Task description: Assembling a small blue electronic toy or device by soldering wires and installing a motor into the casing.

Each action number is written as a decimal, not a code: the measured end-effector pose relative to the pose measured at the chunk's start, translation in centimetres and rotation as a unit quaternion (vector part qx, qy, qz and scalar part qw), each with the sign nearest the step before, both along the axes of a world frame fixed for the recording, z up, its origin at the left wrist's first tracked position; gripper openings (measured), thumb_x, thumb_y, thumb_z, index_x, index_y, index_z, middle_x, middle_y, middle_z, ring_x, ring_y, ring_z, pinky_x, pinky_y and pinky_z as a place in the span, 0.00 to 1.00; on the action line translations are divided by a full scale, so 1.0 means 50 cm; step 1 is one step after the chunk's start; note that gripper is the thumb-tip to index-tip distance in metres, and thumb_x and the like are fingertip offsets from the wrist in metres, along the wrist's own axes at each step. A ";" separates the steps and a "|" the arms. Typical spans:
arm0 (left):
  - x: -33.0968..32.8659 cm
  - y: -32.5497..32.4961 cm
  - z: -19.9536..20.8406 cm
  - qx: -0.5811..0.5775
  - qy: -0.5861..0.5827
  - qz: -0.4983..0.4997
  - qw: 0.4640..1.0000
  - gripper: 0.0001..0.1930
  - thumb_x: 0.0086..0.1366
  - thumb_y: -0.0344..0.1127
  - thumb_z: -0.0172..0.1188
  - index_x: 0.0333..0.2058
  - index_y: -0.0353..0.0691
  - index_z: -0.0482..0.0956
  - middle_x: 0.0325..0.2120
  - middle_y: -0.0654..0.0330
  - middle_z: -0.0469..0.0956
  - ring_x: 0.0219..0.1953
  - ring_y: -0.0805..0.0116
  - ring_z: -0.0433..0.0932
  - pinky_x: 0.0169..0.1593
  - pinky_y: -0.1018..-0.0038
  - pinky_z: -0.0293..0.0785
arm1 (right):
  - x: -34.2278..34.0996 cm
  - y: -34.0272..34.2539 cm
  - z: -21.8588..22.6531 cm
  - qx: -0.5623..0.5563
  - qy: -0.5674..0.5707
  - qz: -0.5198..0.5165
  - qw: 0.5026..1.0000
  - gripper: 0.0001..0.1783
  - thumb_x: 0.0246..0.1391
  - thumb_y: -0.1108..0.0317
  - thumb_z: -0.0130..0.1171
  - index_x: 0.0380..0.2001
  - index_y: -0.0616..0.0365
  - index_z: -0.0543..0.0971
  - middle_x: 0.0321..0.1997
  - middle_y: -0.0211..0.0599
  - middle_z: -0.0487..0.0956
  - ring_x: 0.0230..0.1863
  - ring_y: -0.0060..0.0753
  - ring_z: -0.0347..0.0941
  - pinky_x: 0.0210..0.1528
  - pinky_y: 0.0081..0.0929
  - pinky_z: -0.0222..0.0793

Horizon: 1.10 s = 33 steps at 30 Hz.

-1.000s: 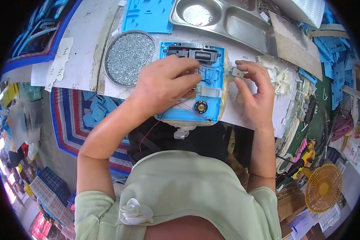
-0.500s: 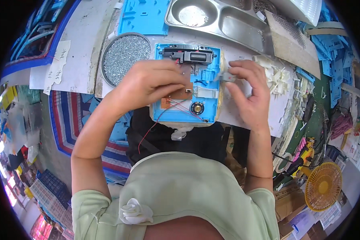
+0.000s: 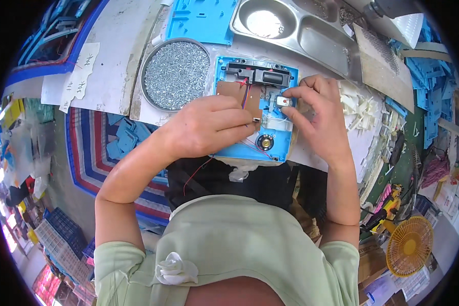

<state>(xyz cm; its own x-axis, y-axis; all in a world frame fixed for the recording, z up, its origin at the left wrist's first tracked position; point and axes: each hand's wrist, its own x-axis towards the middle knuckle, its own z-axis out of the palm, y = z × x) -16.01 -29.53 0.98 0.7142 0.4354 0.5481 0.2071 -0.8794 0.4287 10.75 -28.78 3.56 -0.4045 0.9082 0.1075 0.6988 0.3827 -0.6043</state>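
A blue plastic housing (image 3: 234,151) lies on the bench in front of me, with a black oblong unit (image 3: 262,75) across its far end and a round speaker-like part (image 3: 264,142) near its front. My left hand (image 3: 209,125) is closed over the left side, its fingertips on a brown circuit board (image 3: 253,108) by a small switch. Between thumb and forefinger of my right hand (image 3: 317,115) is a small white block with a red spot (image 3: 283,101), held at the right side of the housing. Thin red and blue wires (image 3: 247,97) cross the board.
A round pan of small screws (image 3: 176,76) stands left of the housing. Beyond it are a blue panel (image 3: 199,20) and a steel compartment tray (image 3: 301,48). White plastic pieces (image 3: 359,107) are heaped to the right. A yellow fan (image 3: 409,246) stands at the lower right.
My right hand has brought the small white block from the right edge in over the housing. My left hand has moved lower over the circuit board. The whole view has shifted slightly.
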 end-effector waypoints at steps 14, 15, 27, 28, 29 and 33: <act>-0.001 -0.004 -0.008 0.021 -0.016 0.016 1.000 0.17 0.48 0.30 0.64 0.39 0.34 0.81 0.38 0.58 0.78 0.35 0.60 0.77 0.35 0.67 0.77 | -0.097 0.063 -0.010 0.226 -0.025 0.186 0.956 0.17 0.34 0.71 0.67 0.34 0.50 0.84 0.31 0.28 0.73 0.39 0.39 0.68 0.39 0.36 0.69; -0.004 -0.006 -0.008 0.021 -0.008 0.020 1.000 0.17 0.48 0.30 0.64 0.39 0.34 0.81 0.38 0.58 0.78 0.35 0.60 0.77 0.36 0.67 0.77 | -0.098 0.064 -0.012 0.228 -0.013 0.183 0.956 0.15 0.35 0.71 0.66 0.33 0.50 0.84 0.30 0.28 0.73 0.38 0.39 0.68 0.39 0.36 0.68; -0.022 -0.007 -0.004 0.021 0.035 -0.004 0.999 0.17 0.47 0.30 0.66 0.39 0.34 0.81 0.42 0.53 0.80 0.41 0.54 0.80 0.42 0.64 0.79 | -0.111 0.102 0.008 0.207 -0.038 0.262 0.942 0.03 0.40 0.68 0.63 0.23 0.49 0.80 0.28 0.27 0.71 0.37 0.36 0.69 0.40 0.34 0.68; -0.023 -0.006 -0.002 0.022 0.029 -0.003 0.999 0.17 0.47 0.30 0.67 0.39 0.34 0.81 0.43 0.53 0.80 0.41 0.54 0.80 0.41 0.64 0.79 | -0.111 0.108 0.016 0.199 -0.051 0.278 0.938 0.02 0.40 0.67 0.62 0.22 0.49 0.80 0.28 0.27 0.71 0.38 0.35 0.69 0.41 0.33 0.68; -0.024 -0.004 0.002 0.024 0.022 -0.002 0.999 0.17 0.47 0.30 0.67 0.38 0.35 0.81 0.44 0.52 0.80 0.41 0.54 0.80 0.41 0.64 0.79 | -0.111 0.112 0.020 0.191 -0.064 0.293 0.934 0.02 0.40 0.67 0.62 0.21 0.50 0.79 0.28 0.27 0.71 0.38 0.35 0.69 0.41 0.33 0.68; -0.027 -0.016 0.011 -0.043 0.027 0.051 0.997 0.16 0.46 0.30 0.71 0.37 0.35 0.82 0.49 0.51 0.78 0.41 0.55 0.80 0.40 0.64 0.80 | -0.113 0.114 0.012 0.204 -0.034 0.288 0.935 0.05 0.38 0.68 0.64 0.20 0.52 0.77 0.28 0.28 0.72 0.38 0.36 0.70 0.40 0.35 0.70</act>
<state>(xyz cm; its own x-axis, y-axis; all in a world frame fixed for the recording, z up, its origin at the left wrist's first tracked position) -17.37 -30.35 1.54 0.6909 0.5509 0.4681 0.3182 -0.8131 0.4874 5.08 -23.10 4.17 -0.8321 0.4270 0.3540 0.3381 0.8964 -0.2865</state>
